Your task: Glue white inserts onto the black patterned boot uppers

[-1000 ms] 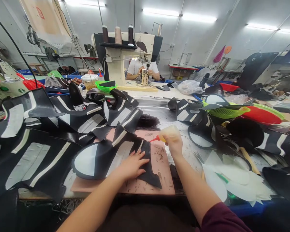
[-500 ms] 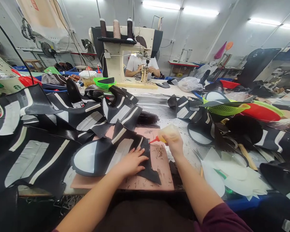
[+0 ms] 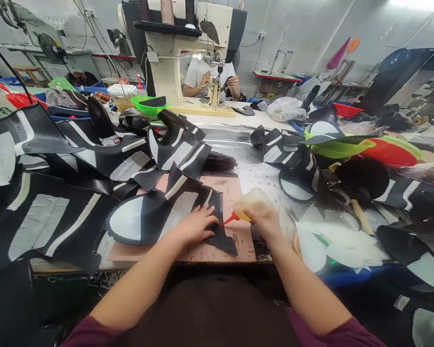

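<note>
Black panel (image 3: 158, 215) lies across the pink board (image 3: 244, 241), where I see the left hand (image 3: 198, 224) flat upon it, fingers apart, and the right hand (image 3: 265, 219) clamped on the squeeze bottle (image 3: 255, 201), whose red nozzle (image 3: 231, 218) has advanced boardward-near along the panel's edge: progress, I judge.

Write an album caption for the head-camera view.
Left hand on a black piece, right hand holding a red-tipped bottle at its edge.
</note>
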Demonstrator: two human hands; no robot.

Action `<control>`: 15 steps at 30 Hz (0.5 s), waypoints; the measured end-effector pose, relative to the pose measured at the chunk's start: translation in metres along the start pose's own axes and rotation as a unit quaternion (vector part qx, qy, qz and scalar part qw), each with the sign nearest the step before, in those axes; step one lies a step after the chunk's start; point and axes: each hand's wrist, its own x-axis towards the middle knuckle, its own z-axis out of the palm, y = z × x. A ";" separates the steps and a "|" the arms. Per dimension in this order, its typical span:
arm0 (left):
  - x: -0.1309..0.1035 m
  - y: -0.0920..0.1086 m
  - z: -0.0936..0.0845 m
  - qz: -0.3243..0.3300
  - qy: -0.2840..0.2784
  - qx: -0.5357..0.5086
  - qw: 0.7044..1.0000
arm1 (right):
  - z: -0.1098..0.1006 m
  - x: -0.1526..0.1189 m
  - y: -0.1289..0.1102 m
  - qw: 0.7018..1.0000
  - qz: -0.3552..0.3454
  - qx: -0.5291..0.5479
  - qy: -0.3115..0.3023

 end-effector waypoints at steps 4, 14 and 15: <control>0.002 -0.001 0.002 -0.001 0.000 -0.004 1.000 | -0.008 -0.009 0.002 1.000 -0.018 -0.020 0.006; 0.003 -0.003 0.007 0.000 0.018 -0.009 1.000 | -0.033 -0.016 0.002 0.985 -0.134 -0.103 -0.020; 0.003 -0.004 0.008 0.000 0.022 -0.009 1.000 | -0.035 -0.015 0.004 0.985 -0.140 -0.104 -0.020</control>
